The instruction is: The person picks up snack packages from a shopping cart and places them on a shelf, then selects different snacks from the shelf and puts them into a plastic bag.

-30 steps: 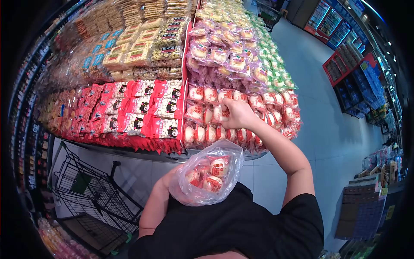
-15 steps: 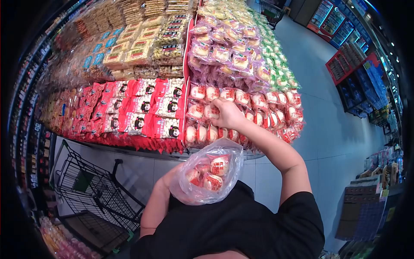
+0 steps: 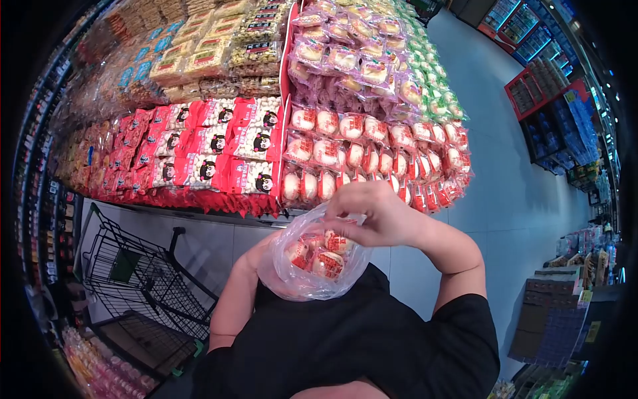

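Note:
A clear plastic bag hangs open in front of my black shirt, with several wrapped round buns inside. My left hand supports the bag from its left side; its fingers are mostly hidden behind the plastic. Over the bag's upper right rim is my right hand, its fingers curled and pointing down to the left. What lies between thumb and fingers is hidden. Just beyond, red-and-white wrapped buns are stacked in rows on the display.
Red bags of white snacks fill the display's left front. Behind the buns are purple-wrapped cakes and green packets. A black wire shopping cart stands at lower left. Grey floor runs along the right, past stacked cartons.
My right hand has come back from the bun rows toward me and is now over the bag's rim. The view has tilted slightly, so the display sits higher. My left hand stays at the bag.

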### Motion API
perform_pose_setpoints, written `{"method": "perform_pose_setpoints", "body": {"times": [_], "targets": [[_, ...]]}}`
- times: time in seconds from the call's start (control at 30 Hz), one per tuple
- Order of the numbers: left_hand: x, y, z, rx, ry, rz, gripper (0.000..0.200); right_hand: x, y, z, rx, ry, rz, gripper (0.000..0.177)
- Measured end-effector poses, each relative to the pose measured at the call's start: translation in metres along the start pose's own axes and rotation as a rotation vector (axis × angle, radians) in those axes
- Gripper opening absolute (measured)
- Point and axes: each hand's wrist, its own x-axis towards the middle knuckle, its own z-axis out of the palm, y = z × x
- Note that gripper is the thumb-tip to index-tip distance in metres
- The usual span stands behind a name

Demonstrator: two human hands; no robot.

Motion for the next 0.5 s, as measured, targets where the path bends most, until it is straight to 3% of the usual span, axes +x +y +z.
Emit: {"method": "perform_pose_setpoints", "body": {"times": [0.03,0.1,0.13,0.23,0.33,0.4,0.5], "targets": [[0.002,-0.001,-0.002,0.001,-0.007,-0.003,0.062,-0.007,-0.003,0.006,-0.004,0.005,0.004,0.020],[0.003,-0.003,-0.004,-0.162,0.019,-0.027,0.061,-0.018,-0.004,0.021,-0.304,-0.384,0.009,0.033],[0.003,-0.005,-0.008,-0.160,0.014,-0.031,0.061,-0.021,-0.002,0.028,-0.307,-0.379,0.013,0.033],[0.004,-0.008,-0.017,-0.175,0.007,-0.103,0.058,-0.023,0.003,0.041,-0.484,-0.406,0.046,0.057],[0.006,-0.010,-0.023,-0.129,0.082,-0.129,0.056,-0.027,-0.003,0.038,-0.670,-0.297,-0.006,0.054],[0.008,-0.010,-0.026,-0.186,0.063,-0.202,0.053,-0.030,-0.001,0.035,-0.666,-0.324,0.042,0.053],[0.014,-0.005,-0.021,-0.123,0.028,-0.159,0.055,-0.033,0.002,0.031,-0.621,-0.349,0.121,0.052]]}}
